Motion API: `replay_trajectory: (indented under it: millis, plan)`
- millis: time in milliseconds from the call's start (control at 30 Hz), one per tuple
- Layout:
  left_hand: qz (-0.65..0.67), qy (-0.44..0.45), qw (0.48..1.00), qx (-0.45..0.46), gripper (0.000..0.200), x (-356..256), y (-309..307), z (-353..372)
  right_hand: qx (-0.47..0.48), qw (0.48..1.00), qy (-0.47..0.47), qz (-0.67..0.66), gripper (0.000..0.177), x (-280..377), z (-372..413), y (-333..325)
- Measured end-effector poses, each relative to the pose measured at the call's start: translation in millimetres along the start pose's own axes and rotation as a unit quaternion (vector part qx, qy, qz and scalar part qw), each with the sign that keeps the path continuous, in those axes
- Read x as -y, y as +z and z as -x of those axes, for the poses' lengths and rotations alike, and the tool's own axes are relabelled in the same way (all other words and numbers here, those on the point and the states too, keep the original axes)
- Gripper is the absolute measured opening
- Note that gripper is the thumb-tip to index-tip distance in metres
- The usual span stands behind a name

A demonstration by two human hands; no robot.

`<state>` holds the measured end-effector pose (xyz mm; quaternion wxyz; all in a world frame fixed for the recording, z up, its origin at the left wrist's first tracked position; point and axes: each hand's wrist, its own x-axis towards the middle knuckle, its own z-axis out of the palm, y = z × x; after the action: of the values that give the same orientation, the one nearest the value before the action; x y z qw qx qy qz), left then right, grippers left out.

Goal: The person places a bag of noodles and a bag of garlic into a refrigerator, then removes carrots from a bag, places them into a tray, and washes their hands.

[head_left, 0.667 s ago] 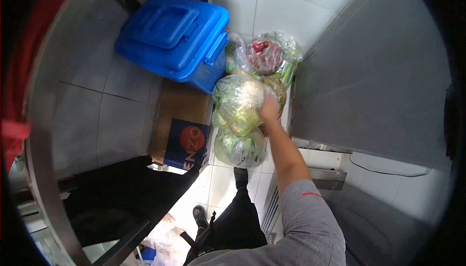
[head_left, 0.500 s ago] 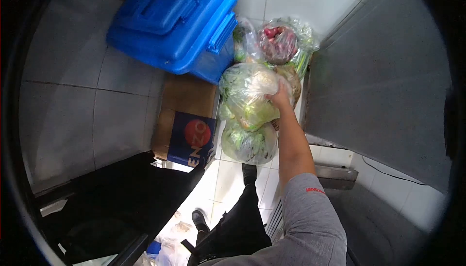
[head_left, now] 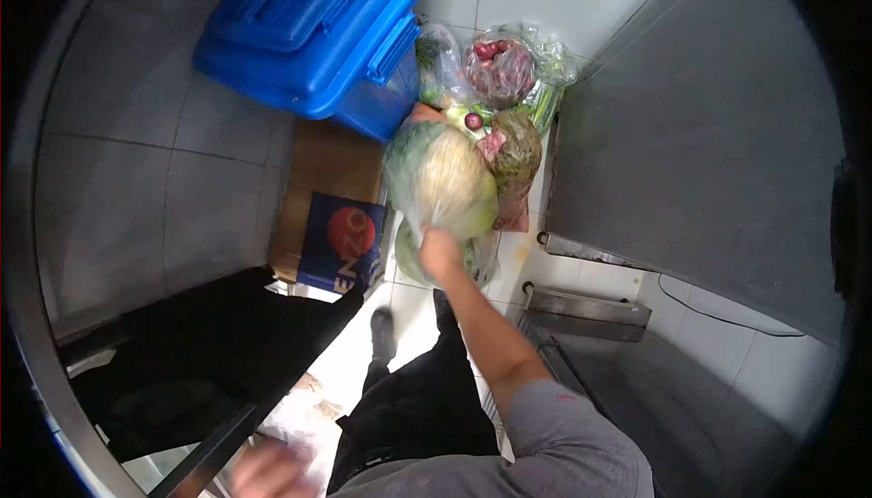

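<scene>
My right hand [head_left: 440, 255] is closed on the gathered neck of a clear plastic bag [head_left: 450, 171] that holds a pale, round vegetable and green leaves. Beneath it, partly hidden, lies another bag of greens [head_left: 413, 257]. To the right of the held bag is a bag with brown-green contents [head_left: 516, 157]. My left hand [head_left: 272, 469] is at the bottom edge, low and left, smeared by motion, its fingers unclear.
A blue lidded bin [head_left: 309, 35] stands at the upper left, above a cardboard box [head_left: 341, 239]. A bag of red onions [head_left: 500, 71] lies by the tiled wall. Grey panels [head_left: 699, 144] flank the right side. Plastic bags lie at the lower left.
My right hand has moved down and left and now grips the bag's neck. The brown-green bag and a loose onion are more exposed. My left hand has come into view.
</scene>
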<state>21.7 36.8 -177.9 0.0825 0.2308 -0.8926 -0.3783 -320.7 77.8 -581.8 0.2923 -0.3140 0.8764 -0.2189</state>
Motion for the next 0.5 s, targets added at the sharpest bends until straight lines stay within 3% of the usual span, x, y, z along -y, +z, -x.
replay_trajectory:
  millis: [33, 67, 100, 167, 200, 233, 267, 333, 433, 467, 500]
  plan:
    - [-0.098, 0.090, 0.989, -0.061, 0.012, -9, 54, -98, 0.021, 1.000, 0.019, -0.011, 0.027, 6, 19, 18]
    - [-0.057, 0.116, 0.987, -0.094, 0.005, 9, 100, -154, 0.039, 0.999, 0.015, -0.034, 0.027, 10, 41, 30]
    - [0.003, 0.037, 0.996, -0.079, 0.011, 43, 137, -178, 0.054, 0.997, 0.012, -0.054, 0.027, 11, 57, 38]
    - [0.050, 0.002, 0.997, -0.061, 0.023, 123, 210, -233, 0.075, 0.996, 0.036, -0.044, 0.024, 9, 82, 56]
    - [0.056, -0.088, 0.994, -0.030, 0.035, 156, 243, -254, 0.075, 0.995, 0.045, -0.045, 0.024, 3, 93, 66]
    - [-0.043, -0.057, 0.997, -0.020, 0.050, 194, 269, -269, 0.083, 0.994, 0.057, -0.053, 0.022, 1, 105, 79]
    - [-0.025, -0.131, 0.990, 0.038, 0.068, 233, 300, -285, 0.089, 0.992, 0.072, -0.058, 0.020, -6, 113, 88]
    - [-0.056, -0.218, 0.969, 0.101, 0.081, 277, 336, -311, 0.086, 0.989, 0.100, -0.070, 0.020, -13, 126, 104]
    - [-0.084, -0.270, 0.954, 0.098, 0.087, 292, 358, -344, 0.105, 0.983, 0.119, -0.090, 0.019, -14, 119, 111]
    - [-0.087, -0.273, 0.952, 0.103, 0.087, 294, 365, -356, 0.116, 0.981, 0.115, -0.104, 0.019, -16, 114, 116]
    - [-0.127, -0.205, 0.966, 0.098, 0.081, 296, 367, -368, 0.127, 0.978, 0.108, -0.121, 0.019, -15, 108, 122]
